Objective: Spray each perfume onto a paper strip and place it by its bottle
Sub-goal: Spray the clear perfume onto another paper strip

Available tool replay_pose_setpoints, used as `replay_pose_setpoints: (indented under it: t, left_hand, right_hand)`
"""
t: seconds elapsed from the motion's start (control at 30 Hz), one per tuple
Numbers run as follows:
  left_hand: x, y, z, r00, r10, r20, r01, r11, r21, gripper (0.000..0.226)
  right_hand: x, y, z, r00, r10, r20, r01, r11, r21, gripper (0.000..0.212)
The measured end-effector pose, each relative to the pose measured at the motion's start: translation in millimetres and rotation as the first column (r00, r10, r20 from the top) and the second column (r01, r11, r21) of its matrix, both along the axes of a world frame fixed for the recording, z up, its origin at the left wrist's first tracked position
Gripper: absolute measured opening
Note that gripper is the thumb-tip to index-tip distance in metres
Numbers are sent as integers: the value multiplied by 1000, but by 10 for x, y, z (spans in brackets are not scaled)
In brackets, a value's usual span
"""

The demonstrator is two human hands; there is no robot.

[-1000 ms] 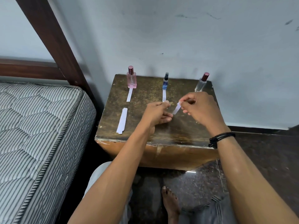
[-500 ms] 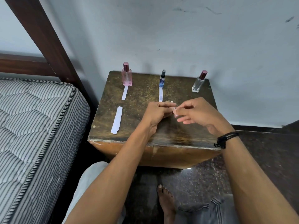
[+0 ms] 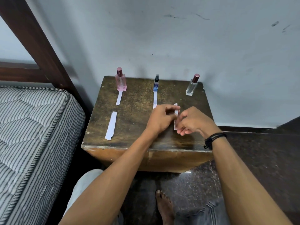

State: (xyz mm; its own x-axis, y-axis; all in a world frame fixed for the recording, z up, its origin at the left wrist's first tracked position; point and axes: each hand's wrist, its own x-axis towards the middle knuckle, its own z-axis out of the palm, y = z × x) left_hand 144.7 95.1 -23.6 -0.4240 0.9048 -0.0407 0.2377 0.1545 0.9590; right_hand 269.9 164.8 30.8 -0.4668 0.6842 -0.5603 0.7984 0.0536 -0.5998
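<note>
**While two strips lie placed, the third is being squared up**

Since a second ago, when it slanted between the fingers, the third paper strip [image 3: 176, 112] has been turned lengthwise, so that it now points away from the person toward the wall. Half a second ago it was all but hidden between the fingers. The left hand [image 3: 162, 118] pinches it near the far end with curled fingers, and the right hand [image 3: 193, 122] pinches the near end (whether the paper already touches the table [image 3: 146, 150] I cannot tell).

It hovers in front of the clear bottle [image 3: 192, 86], somewhat to that bottle's left and well short of it. The pink bottle [image 3: 121, 80] and the blue bottle [image 3: 156, 83] each have a strip lying just before them, [image 3: 119, 98] and [image 3: 155, 100], and the spare strips [image 3: 111, 125] sit untouched on the left.

Judging by that layout, only the clear bottle's strip is outstanding. Whether this one has been sprayed cannot be read from the paper. If it has, sliding it forward and rightward to the bottle's foot would finish the job.
</note>
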Motion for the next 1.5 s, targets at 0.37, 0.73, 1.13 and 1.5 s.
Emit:
replay_pose_setpoints:
  t: [0.37, 0.73, 1.13, 1.5]
  left_hand:
    - [13, 85, -146, 889, -117, -443, 105, 993, -51, 40]
    - [-181, -2, -36, 814, -204, -544, 182, 979, -94, 26]
    - [-64, 2, -137, 787, -215, -578, 208, 975, -80, 25]
    - [-11, 11, -236, 812, -168, -559, 186, 982, -25, 28]
  right_hand:
    - [87, 229, -102, 986, 2, 168, -21, 994, 108, 6]
    - [118, 329, -174, 991, -128, 44, 111, 952, 284, 9]
    - [122, 536, -262, 739, -398, -544, 554, 818, 155, 22]
    - [-209, 833, -471, 750, -358, -556, 563, 788, 251, 68]
